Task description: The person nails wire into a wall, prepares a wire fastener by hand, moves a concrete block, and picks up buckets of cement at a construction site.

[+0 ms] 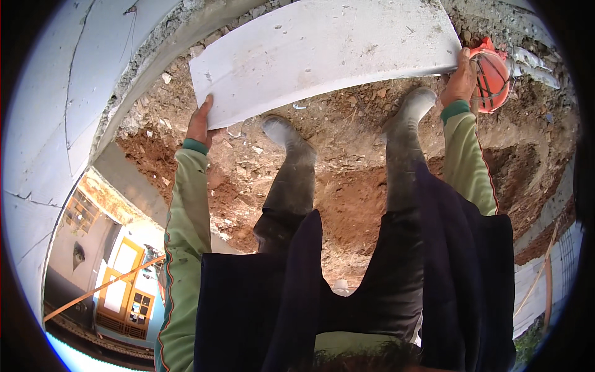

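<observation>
A long white slab [322, 53] with small pits in its face, like a lightweight concrete block, is held level above the ground in front of me. My left hand [200, 122] grips its lower left corner, thumb on the upper face and fingers hidden underneath. At the opposite end, my right hand [460, 80] is closed round the right edge. Just beyond that hand sits a rounded orange-red object [493, 80] with dark bands; I cannot tell its kind.
A pale block wall [46, 111] with mortar joints rises on the left. My boots [406, 118] stand on uneven earth and rubble [347, 142]. Reddish soil [350, 208] lies between my legs. Crumpled whitish wrapping [534, 67] is at the far right. A door [121, 273] shows lower left.
</observation>
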Demonstrator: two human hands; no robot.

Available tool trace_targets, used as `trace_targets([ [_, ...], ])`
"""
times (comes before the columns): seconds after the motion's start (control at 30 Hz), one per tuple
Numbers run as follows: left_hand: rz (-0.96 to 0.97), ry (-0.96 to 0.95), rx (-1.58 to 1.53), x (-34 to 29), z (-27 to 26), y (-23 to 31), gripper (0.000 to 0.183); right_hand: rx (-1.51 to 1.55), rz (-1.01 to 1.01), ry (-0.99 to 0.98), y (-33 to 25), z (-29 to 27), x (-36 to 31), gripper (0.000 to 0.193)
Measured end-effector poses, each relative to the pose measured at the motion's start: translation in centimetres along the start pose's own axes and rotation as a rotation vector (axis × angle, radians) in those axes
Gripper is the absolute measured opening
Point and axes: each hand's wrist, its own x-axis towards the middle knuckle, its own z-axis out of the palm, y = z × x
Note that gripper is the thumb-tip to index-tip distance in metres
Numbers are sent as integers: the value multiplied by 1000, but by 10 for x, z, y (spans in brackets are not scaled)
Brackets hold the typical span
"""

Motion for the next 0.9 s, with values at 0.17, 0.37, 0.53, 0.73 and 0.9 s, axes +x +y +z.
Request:
trace_targets([
  [0.17, 6, -55, 100, -2, -8, 55, 78, -71, -168, -18, -38, 15, 19, 78],
  [0.37, 57, -175, 126, 7, -24, 104, 82, -204, -275, -32, -84, 51, 40, 54],
  [0.53, 33, 136, 467, 49, 8, 98, 85, -1210, -1502, -48, -43, 49, 131, 39],
  [0.73, 122, 227, 252, 57, 22, 69, 93, 238, -561, -314, -34, 71, 68, 52],
  [0.9, 148, 238, -23, 55, 43, 54, 97, -710, -557, -86, 45, 27, 77, 74],
])
